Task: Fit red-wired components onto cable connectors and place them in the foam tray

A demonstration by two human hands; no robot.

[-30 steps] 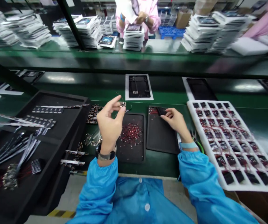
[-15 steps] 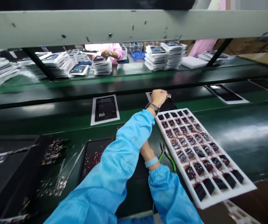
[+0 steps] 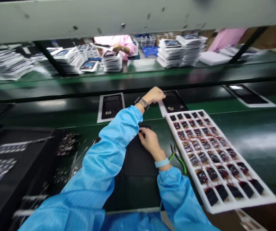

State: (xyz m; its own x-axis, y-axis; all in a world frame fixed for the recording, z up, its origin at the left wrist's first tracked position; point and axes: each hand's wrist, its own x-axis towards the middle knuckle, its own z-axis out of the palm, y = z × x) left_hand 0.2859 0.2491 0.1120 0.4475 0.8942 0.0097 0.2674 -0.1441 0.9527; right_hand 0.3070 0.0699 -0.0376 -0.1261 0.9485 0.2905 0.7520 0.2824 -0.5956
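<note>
The left hand point(image 3: 154, 95) is now at the left edge of a black device casing point(image 3: 175, 98), where half a second ago it was raised over that casing with a small metallic part pinched in its fingers. A small metallic part point(image 3: 170, 109) now lies inside the casing, near its lower edge, so the carried piece appears to have been put down there; whether it is fixed cannot be told. The left fingers are drawn narrow beside the white sheet point(image 3: 162, 109) under the casing, and I cannot tell whether they grip anything.

The left sleeve crosses in front of the black tray point(image 3: 141, 160), over which the right hand point(image 3: 150, 141) rests with fingers curled. A second ago that hand held a black block there; now its fingertips are partly hidden, so I cannot tell what it holds. To its right, green-handled pliers point(image 3: 175, 154) lie on the desk point(image 3: 227, 123), just beside a white foam tray point(image 3: 246, 204) of wired black components
</note>
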